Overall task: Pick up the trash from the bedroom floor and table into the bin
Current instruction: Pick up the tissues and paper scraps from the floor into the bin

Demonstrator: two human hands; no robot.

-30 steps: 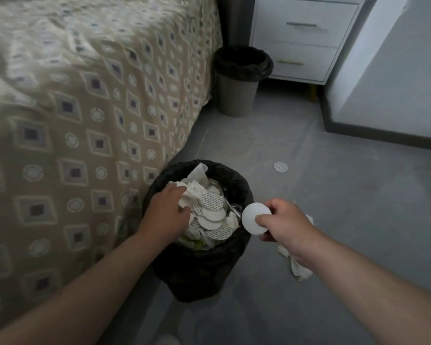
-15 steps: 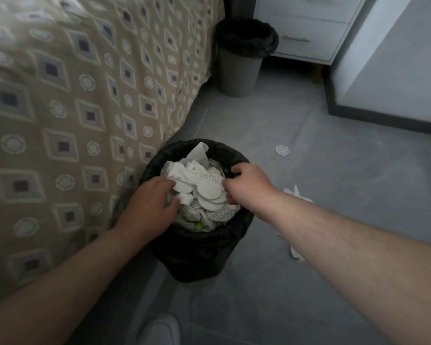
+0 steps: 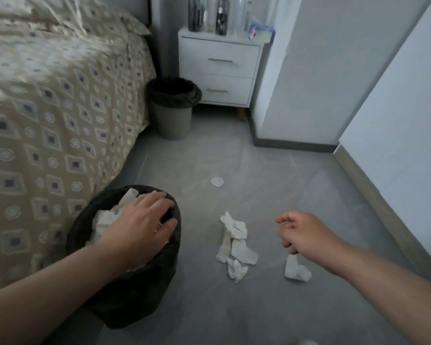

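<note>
A black-lined bin [image 3: 125,290] full of white tissues and round pads stands on the grey floor beside the bed. My left hand [image 3: 142,222] lies spread over its top, fingers straight, pressing on the trash and reaching the far rim. My right hand [image 3: 301,232] hovers empty above the floor to the right, fingers loosely curled. A heap of crumpled white tissues [image 3: 235,247] lies between the bin and my right hand. One smaller tissue [image 3: 296,270] lies just under my right wrist. A round white pad [image 3: 217,182] lies farther away on the floor.
The patterned bed [image 3: 47,115] fills the left. A second grey bin with a black liner [image 3: 173,108] stands at the bed's corner, next to a white nightstand [image 3: 222,68] carrying bottles. White walls and skirting close the right side.
My right hand dropped the round white pad into the bin and drew back to the right, empty. My left hand shifted over the bin's top. The view lifted toward the nightstand.
</note>
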